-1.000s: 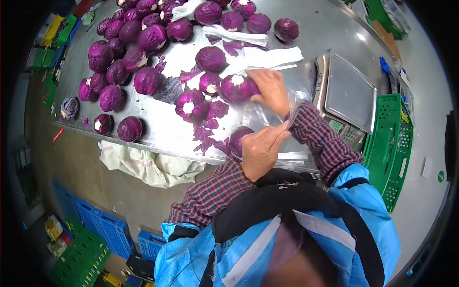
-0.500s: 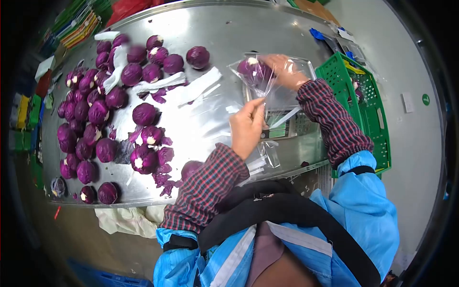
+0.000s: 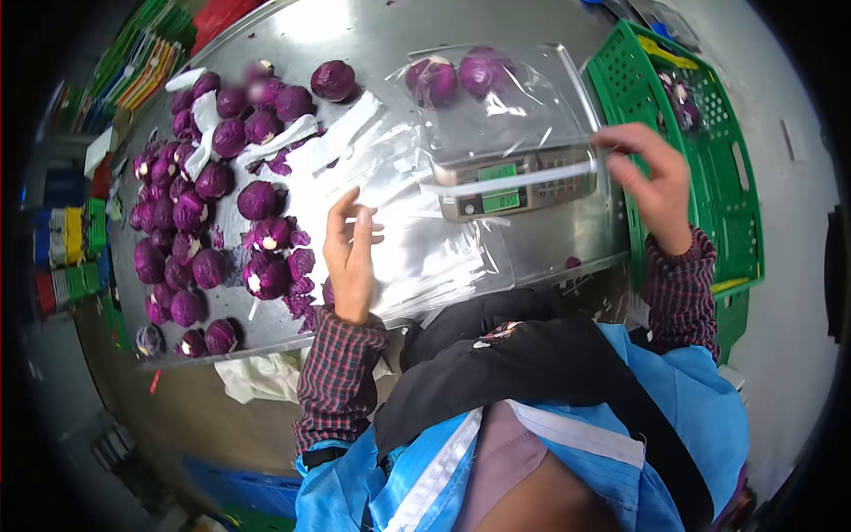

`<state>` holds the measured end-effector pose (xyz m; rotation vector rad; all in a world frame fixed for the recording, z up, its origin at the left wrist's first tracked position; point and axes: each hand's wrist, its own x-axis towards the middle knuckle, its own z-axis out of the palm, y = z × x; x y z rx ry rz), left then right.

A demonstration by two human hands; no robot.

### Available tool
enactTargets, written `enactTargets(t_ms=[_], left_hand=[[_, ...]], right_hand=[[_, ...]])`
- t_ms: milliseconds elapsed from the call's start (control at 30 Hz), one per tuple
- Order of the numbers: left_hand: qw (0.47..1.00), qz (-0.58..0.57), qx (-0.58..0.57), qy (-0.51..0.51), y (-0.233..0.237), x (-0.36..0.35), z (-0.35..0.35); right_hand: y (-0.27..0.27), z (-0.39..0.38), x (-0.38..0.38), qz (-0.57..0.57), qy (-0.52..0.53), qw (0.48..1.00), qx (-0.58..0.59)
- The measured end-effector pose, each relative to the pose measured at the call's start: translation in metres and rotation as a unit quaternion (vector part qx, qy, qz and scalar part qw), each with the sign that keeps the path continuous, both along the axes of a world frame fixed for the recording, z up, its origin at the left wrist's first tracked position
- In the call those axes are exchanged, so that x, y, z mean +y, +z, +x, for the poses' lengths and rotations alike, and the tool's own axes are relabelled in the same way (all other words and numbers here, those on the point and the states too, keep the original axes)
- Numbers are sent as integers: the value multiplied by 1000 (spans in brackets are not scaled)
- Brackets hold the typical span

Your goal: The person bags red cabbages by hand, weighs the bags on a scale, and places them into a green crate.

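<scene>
Fingertips of the right hand point(image 3: 656, 182) pinch a clear bag point(image 3: 523, 111) of red cabbages point(image 3: 432, 77) on the scale point(image 3: 519, 184); left hand point(image 3: 352, 257) hovers spread over loose bags point(image 3: 434, 257)

Steel tabletop point(image 3: 399, 27), bright with glare at the far side. Well out to the left of the left fingers point(image 3: 341, 213) sits a big heap of red cabbages point(image 3: 191, 204), some showing white stalk ends. One lone cabbage point(image 3: 334, 80) lies far beyond those fingertips. White strips point(image 3: 292, 137) are draped across the heap. Torn purple leaves point(image 3: 301, 266) lie just left of those fingers. Under them and to their right is a stack of clear plastic bags point(image 3: 434, 257), fanned flat. Between the left fingers and the right fingers point(image 3: 625, 151) stands a weighing scale point(image 3: 519, 182), green displays lit. A small purple scrap point(image 3: 572, 262) lies nearer the front edge than the right fingers.
</scene>
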<state>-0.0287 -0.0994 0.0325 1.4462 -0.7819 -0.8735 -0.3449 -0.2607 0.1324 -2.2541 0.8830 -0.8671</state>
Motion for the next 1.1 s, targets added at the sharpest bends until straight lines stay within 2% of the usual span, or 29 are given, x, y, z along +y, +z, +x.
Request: enactTargets(t_ms=[33,67,133,300,633,733,867,933,1000,1033,1067,1100], left_hand=[[998,26,-53,-25,-11,8,7],[992,51,-103,-45,-21,17,11],[995,40,-65,-59,-26,21,12],[995,36,36,-86,-29,23,11],[990,42,74,-109,-24,32,20],[985,50,124,-105,-25,27,23],[975,94,163,-121,-7,-4,24],[951,140,214,-173,13,-37,23],[925,177,255,-218,24,-76,14],[916,187,266,-234,25,-94,9],[920,177,239,-253,12,-111,9],[919,171,229,-273,19,-116,4]], right_hand=[[-4,-13,4,44,-81,994,-51],[-9,-23,8,44,-91,994,-46],[-20,-38,12,142,-202,953,-174],[-28,-47,35,156,-239,940,-189],[-25,-45,54,144,-247,940,-186],[-20,-43,49,142,-242,941,-189],[-5,-23,30,101,-198,960,-171],[8,15,21,76,-102,980,-153],[17,64,18,57,-21,996,-58],[10,86,9,-15,53,998,-19],[-6,104,-2,-27,94,995,-4],[-14,117,-5,-26,109,993,21]])
